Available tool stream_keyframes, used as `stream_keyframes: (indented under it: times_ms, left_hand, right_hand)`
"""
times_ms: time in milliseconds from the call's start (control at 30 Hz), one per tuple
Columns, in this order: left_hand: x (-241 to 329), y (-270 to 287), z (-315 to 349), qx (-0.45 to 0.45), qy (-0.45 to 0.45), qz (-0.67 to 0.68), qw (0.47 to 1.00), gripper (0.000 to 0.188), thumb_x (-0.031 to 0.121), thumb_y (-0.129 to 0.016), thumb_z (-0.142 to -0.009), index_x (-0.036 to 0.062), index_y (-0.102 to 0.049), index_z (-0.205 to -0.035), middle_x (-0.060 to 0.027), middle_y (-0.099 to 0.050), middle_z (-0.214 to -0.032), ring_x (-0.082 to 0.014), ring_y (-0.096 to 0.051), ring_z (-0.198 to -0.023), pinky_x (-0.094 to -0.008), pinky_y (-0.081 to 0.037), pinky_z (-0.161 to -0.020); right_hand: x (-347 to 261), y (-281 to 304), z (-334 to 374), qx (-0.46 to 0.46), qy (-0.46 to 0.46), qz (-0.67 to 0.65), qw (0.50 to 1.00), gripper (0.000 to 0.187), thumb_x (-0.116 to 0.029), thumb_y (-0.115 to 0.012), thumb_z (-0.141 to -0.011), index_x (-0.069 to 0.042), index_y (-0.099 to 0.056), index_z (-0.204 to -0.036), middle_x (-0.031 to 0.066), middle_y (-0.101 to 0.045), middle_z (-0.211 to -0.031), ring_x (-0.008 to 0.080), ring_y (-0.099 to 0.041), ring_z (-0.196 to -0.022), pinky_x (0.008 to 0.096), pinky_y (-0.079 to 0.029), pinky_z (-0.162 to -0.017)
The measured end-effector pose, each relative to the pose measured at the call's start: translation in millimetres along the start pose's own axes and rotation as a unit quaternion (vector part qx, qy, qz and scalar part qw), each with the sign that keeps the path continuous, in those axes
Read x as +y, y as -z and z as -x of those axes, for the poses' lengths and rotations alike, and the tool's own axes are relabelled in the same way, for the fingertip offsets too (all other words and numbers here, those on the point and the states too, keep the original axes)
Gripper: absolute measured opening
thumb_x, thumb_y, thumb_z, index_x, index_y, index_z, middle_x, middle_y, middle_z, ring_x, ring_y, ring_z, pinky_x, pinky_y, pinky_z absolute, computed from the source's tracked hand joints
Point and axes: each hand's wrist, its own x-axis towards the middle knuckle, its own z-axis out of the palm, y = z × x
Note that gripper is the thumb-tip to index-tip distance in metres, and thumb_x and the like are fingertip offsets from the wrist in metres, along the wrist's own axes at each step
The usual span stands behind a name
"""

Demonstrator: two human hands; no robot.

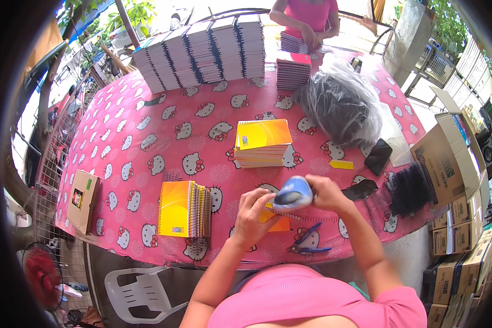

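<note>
Notebook stack (174,210) sitting left, bare bench (223,225) separating it from left hand (250,215). That hand's resting on an orange notebook (280,224), probably steadying it; can't tell if pinching. Pliers (314,250) lying near front edge. Right hand (323,192)'s clamping a blue tool (293,193) by the coil (298,217), probably for control.

Tablecloth (164,127): pink, patterned with white cat faces and red bows. Notebook (279,224) at the cloth's near edge: yellow and orange. Handheld tool (293,193): blue and pale grey. Pliers (312,250), near edge: blue handles. Spiral-bound stacks (202,57), far edge: white pages, dark coils. Carton (447,158), right edge: brown. Adjacent binding coils (407,191): black.
</note>
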Motion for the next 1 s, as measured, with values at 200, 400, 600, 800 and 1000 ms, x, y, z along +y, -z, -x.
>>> stream_keyframes:
  times_ms: [200,400,600,800,1000]
  left_hand:
    - [-24.4,11.9,6.4,0.003,0.093,0.135,0.986,0.039,0.001,-0.079,-0.070,0.0077,-0.066,-0.106,-0.0115,-0.061,-0.107,-0.0271,-0.062,-0.099,-0.0363,-0.052,-0.084]
    - [-43.5,-1.2,35.3,0.052,0.203,0.370,0.905,0.033,-0.010,-0.064,-0.085,-0.0007,-0.059,-0.117,-0.0069,-0.065,-0.111,-0.0129,-0.062,-0.104,-0.0261,-0.052,-0.090]
    - [-52.9,6.5,40.6,0.050,0.239,0.382,0.891,0.030,-0.013,-0.062,-0.084,0.0002,-0.067,-0.110,-0.0079,-0.069,-0.108,-0.0132,-0.065,-0.099,-0.0255,-0.052,-0.089]
    - [-52.4,9.0,40.1,0.066,0.225,0.370,0.899,0.024,-0.010,-0.066,-0.083,0.0013,-0.070,-0.104,-0.0070,-0.070,-0.103,-0.0134,-0.065,-0.098,-0.0272,-0.053,-0.089]
    - [4.1,8.8,12.7,0.064,0.208,0.399,0.891,0.022,-0.010,-0.064,-0.087,-0.0033,-0.066,-0.107,-0.0065,-0.069,-0.101,-0.0113,-0.064,-0.094,-0.0239,-0.053,-0.084]
  right_hand:
    - [-5.0,-7.6,-12.3,-0.028,0.053,-0.218,0.974,0.028,-0.001,-0.071,-0.072,-0.002,-0.059,-0.097,0.0068,-0.067,-0.088,0.0151,-0.063,-0.083,0.0318,-0.050,-0.070]
    - [-8.4,-26.6,-32.7,-0.005,0.117,-0.175,0.978,0.033,0.000,-0.073,-0.070,-0.002,-0.059,-0.101,0.0119,-0.066,-0.085,0.0138,-0.062,-0.081,0.0323,-0.050,-0.072]
    - [-27.5,-23.0,-31.0,-0.055,0.066,-0.102,0.991,0.043,0.001,-0.066,-0.068,-0.005,-0.059,-0.110,0.0129,-0.063,-0.104,0.0312,-0.063,-0.098,0.0416,-0.051,-0.083]
    - [-11.3,10.1,2.2,0.231,0.096,0.100,0.963,0.047,-0.011,-0.077,-0.068,-0.005,-0.058,-0.112,0.0178,-0.056,-0.116,0.0366,-0.057,-0.105,0.0413,-0.048,-0.088]
    - [-107.3,-25.5,16.1,0.146,0.178,-0.044,0.972,0.035,-0.013,-0.079,-0.071,-0.004,-0.061,-0.100,0.0167,-0.057,-0.105,0.0343,-0.058,-0.098,0.0393,-0.048,-0.080]
